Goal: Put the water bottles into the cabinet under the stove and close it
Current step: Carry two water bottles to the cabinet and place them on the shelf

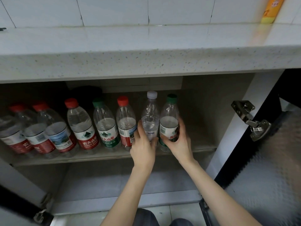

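On the cabinet shelf point(97, 158), the left hand point(143, 144) curls around a white-capped bottle point(150, 118) and the right hand point(180, 142) around a green-capped bottle point(169, 118), both upright, side by side; other bottles point(88, 128) line up leftward, and the right door point(268, 160) stands open.

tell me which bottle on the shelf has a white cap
The bottle gripped by the left hand, second from the right; every other cap in view is red or green.

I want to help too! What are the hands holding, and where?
The left hand grips the white-capped bottle around its lower body; the right hand grips the green-capped bottle beside it at its label.
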